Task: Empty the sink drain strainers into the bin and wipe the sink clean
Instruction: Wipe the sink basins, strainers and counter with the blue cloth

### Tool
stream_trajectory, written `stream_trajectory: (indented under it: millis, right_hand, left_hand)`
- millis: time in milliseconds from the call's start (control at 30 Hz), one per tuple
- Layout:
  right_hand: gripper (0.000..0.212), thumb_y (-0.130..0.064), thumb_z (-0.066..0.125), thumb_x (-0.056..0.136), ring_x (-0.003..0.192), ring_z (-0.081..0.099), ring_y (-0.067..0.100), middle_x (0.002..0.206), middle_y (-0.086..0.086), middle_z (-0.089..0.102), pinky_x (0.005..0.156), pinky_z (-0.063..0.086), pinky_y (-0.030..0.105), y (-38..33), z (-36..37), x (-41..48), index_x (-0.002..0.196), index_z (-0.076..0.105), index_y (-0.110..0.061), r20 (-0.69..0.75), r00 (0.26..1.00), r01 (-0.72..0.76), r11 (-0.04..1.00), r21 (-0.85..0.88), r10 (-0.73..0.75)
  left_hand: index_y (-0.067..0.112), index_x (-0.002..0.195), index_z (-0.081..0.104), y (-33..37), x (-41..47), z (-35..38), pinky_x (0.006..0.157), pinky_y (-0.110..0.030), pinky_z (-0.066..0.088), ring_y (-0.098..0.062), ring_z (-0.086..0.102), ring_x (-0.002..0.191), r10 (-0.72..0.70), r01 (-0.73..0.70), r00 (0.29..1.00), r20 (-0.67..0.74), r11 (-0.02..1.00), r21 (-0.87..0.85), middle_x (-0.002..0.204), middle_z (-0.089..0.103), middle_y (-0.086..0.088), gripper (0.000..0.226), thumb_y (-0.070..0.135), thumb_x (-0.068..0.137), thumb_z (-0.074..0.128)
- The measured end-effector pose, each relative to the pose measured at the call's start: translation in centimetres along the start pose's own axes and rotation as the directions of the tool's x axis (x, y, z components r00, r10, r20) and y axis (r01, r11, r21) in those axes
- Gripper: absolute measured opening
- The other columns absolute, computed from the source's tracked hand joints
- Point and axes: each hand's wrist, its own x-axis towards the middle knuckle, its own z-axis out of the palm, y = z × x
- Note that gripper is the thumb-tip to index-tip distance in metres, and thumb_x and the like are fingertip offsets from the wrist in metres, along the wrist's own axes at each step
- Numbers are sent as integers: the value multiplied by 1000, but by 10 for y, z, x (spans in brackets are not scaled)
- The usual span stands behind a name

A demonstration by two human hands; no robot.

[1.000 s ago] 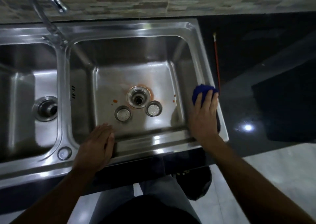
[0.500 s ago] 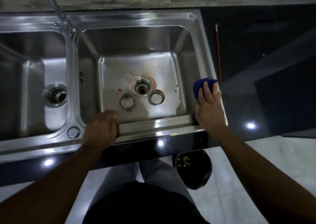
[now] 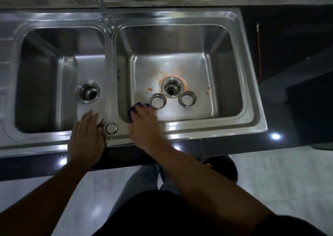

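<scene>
A person's right hand (image 3: 142, 125) is pressing a blue cloth (image 3: 134, 108) against the near-left corner of the right sink basin (image 3: 225, 84), beside two strainers (image 3: 158, 100) (image 3: 186, 98) sitting by the open drain (image 3: 172, 89); the left hand (image 3: 85, 136) is resting flat and empty on the sink rim (image 3: 207, 129).

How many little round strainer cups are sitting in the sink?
2. Both sit on the floor of the right basin: one strainer cup left of the open drain, the other strainer cup right of it. None seen elsewhere.
</scene>
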Motion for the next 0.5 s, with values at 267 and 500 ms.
stream_trajectory:
  millis: [267, 500]
  right_hand:
    - [22, -18, 73, 79, 100, 65, 34, 106, 13, 69, 84, 58, 41, 17, -9, -14, 98, 74, -7, -36, 988, -151, 989, 4, 151]
    - [20, -12, 75, 69, 92, 67, 40, 94, 19, 71, 82, 59, 45, -22, -1, 1, 83, 76, 3, 9, 996, -89, 995, -36, 90]
  left_hand:
    - [11, 147, 47, -14, -2, 12, 121, -51, 27, -30, 38, 147, 16, -16, 1000, 9, 999, 49, 154, 46, -12, 55, 32, 101, 25]
    - [12, 149, 45, -14, -2, 10, 120, -52, 28, -32, 40, 145, 23, -27, 998, 53, 996, 88, 151, 50, -11, 57, 33, 100, 24]
